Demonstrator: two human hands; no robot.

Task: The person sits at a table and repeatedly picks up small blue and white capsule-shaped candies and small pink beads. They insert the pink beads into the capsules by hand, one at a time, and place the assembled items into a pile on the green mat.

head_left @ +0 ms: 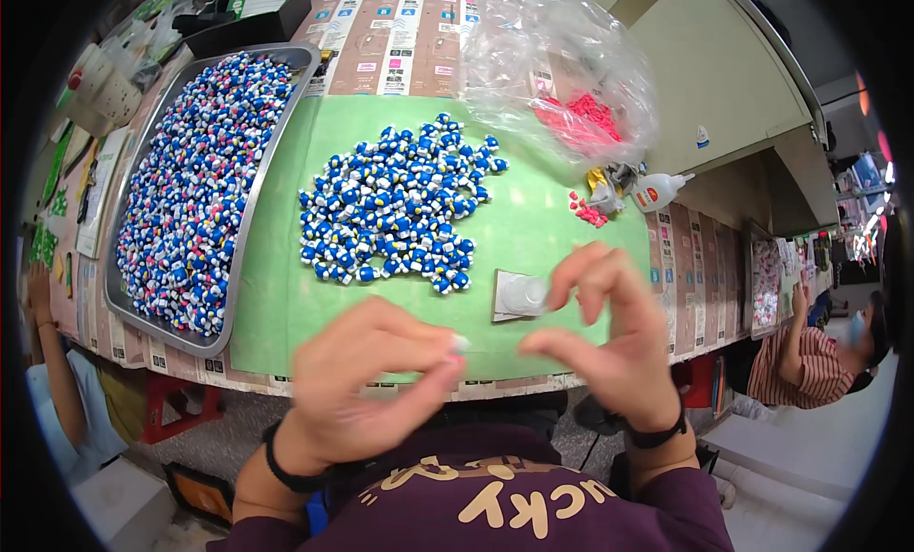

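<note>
My left hand (371,385) is closed in a pinch at the near edge of the green mat (271,295). Between its thumb and fingertips shows a small figurine (460,344), whitish with a touch of pink, mostly covered and blurred. My right hand (619,338) is open to its right, thumb and fingers apart with nothing visible between them. Just beyond those fingers, a small white cup (523,295) stands on a square card (500,309). Farther back on the mat lies a loose heap of small blue-and-white figurines (390,209) with yellow bits.
A metal tray (249,204) full of similar figurines stands at the left. At the back right are a clear plastic bag (505,47) with pink pieces (590,119), a small pink pile (588,212) and a white squeeze bottle (657,192). Other people sit at both sides.
</note>
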